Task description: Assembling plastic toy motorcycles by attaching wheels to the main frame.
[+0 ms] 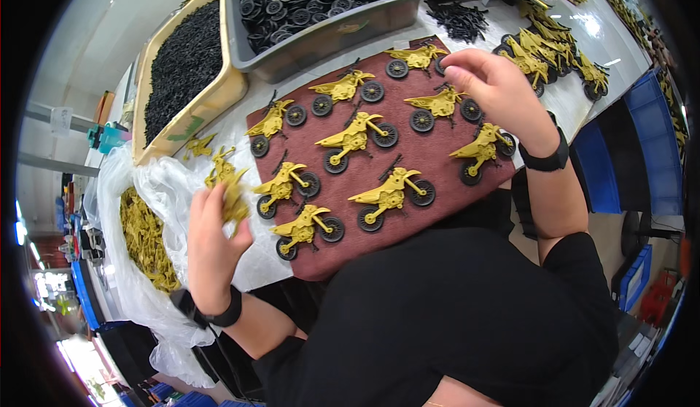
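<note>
A dark red mat (437,163) lies on the table with several yellow toy motorbikes with black wheels on it, among them one at the middle (355,137). My left hand (211,239) holds a bunch of bare yellow bike frames (232,188) over a white plastic sheet at the mat's left. My right hand (496,90) hovers over the mat's far right corner, fingertips pinched at the wheel of a bike (417,58); what it pinches is too small to tell apart.
A grey bin (328,35) of black wheels and a tan tray (219,93) of small black parts stand behind the mat. More yellow frames (146,239) lie in the white bag at left. Finished bikes (539,53) pile at right.
</note>
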{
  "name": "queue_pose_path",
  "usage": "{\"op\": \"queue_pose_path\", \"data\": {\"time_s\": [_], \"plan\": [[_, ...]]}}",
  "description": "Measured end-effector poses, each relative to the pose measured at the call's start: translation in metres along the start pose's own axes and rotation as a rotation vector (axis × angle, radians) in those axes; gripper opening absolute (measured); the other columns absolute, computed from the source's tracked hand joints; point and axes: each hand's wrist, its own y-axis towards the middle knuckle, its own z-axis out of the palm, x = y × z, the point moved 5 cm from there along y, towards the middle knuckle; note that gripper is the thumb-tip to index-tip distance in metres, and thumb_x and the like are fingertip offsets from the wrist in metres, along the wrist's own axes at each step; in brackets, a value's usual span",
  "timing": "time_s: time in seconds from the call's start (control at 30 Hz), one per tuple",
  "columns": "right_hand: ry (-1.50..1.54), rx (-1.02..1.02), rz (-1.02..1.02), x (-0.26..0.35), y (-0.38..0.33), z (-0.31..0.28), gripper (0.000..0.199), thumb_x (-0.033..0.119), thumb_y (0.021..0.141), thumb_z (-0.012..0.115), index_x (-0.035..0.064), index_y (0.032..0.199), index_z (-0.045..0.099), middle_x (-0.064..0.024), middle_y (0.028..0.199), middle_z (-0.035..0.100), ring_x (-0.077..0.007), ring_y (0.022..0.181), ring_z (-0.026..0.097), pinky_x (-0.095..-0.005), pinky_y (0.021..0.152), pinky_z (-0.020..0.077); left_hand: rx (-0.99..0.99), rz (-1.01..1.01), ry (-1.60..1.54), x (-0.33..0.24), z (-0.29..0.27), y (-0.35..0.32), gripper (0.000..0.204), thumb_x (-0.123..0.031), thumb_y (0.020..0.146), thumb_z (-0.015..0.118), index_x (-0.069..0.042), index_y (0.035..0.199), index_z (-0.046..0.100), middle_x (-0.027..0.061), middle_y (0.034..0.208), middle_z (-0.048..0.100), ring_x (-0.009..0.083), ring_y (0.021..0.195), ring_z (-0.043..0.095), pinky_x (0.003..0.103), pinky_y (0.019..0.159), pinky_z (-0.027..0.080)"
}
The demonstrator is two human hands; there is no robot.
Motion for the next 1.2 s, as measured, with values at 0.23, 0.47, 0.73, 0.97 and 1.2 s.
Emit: {"op": "queue_pose_path", "data": {"time_s": [0.23,0.47,0.73,0.97,1.2], "plan": [[0.205,0.267,0.091,-0.023,0.003,0.01,0.03,0.024,0.089,0.063,-0.0034,0.103,0.062,-0.0037,0.076,0.062,-0.0077,0.066,0.055,-0.0232,0.058,0.0448,-0.039,0.642,-0.302,-0.176,0.082,0.116,0.05,-0.003,0.065,0.07,0.002,0.112,0.056,0.0153,0.099,0.056,0.0317,0.089,0.058,0.036,0.079,0.049],[0.139,0.212,0.229,-0.062,0.01,0.0,0.027,0.018,0.085,0.068,-0.0029,0.102,0.059,-0.0005,0.076,0.06,-0.0048,0.064,0.052,-0.0211,0.055,0.0428,0.046,0.658,-0.345,-0.206,0.145,0.152,0.046,-0.008,0.066,0.073,0.003,0.109,0.059,0.0158,0.097,0.057,0.0328,0.09,0.058,0.038,0.08,0.049],[-0.008,0.082,0.14,-0.089,0.019,0.0,0.025,0.018,0.082,0.071,-0.0017,0.093,0.06,-0.0091,0.078,0.066,-0.0131,0.068,0.061,-0.0272,0.063,0.0493,0.068,0.636,-0.278,-0.206,0.158,0.154,0.037,-0.005,0.068,0.072,0.004,0.103,0.061,0.0166,0.099,0.061,0.0317,0.093,0.058,0.037,0.084,0.049],[-0.18,0.053,0.065,-0.079,0.015,0.003,0.026,0.017,0.079,0.072,-0.0017,0.093,0.061,-0.0135,0.081,0.066,-0.02,0.074,0.063,-0.0307,0.068,0.0502,0.051,0.638,-0.275,-0.205,0.159,0.152,0.036,-0.006,0.069,0.072,0.004,0.102,0.062,0.016,0.098,0.061,0.0308,0.093,0.059,0.037,0.083,0.049],[-0.345,-0.077,-0.088,-0.083,0.011,0.003,0.03,0.022,0.078,0.073,-0.0013,0.093,0.06,-0.0175,0.086,0.066,-0.027,0.078,0.063,-0.0352,0.07,0.0498,0.065,0.64,-0.246,-0.207,0.163,0.152,0.032,-0.007,0.069,0.072,0.001,0.1,0.064,0.013,0.094,0.062,0.0283,0.09,0.06,0.036,0.081,0.05]]}}
